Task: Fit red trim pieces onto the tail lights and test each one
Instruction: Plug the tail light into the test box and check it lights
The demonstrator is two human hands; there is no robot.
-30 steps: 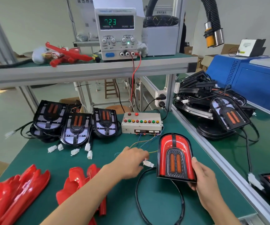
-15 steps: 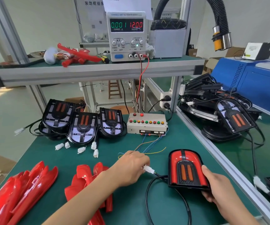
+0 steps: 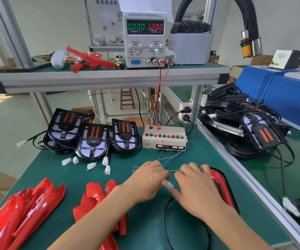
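From my head view, my left hand (image 3: 148, 179) pinches the small white plug (image 3: 167, 184) on the black cord (image 3: 165, 222). My right hand (image 3: 198, 188) is blurry, so I cannot tell if its grip is loose or tight. It sits over the tail light (image 3: 221, 184), which lies flat on the green surface (image 3: 145, 231) with its red trim on. The light looks hard and shiny, maybe slippery, so I would hold it by its edges. The plug is tiny and the colored wires (image 3: 171, 158) look thin, so I would be gentle. More red trim pieces (image 3: 28, 210) wait on my left.
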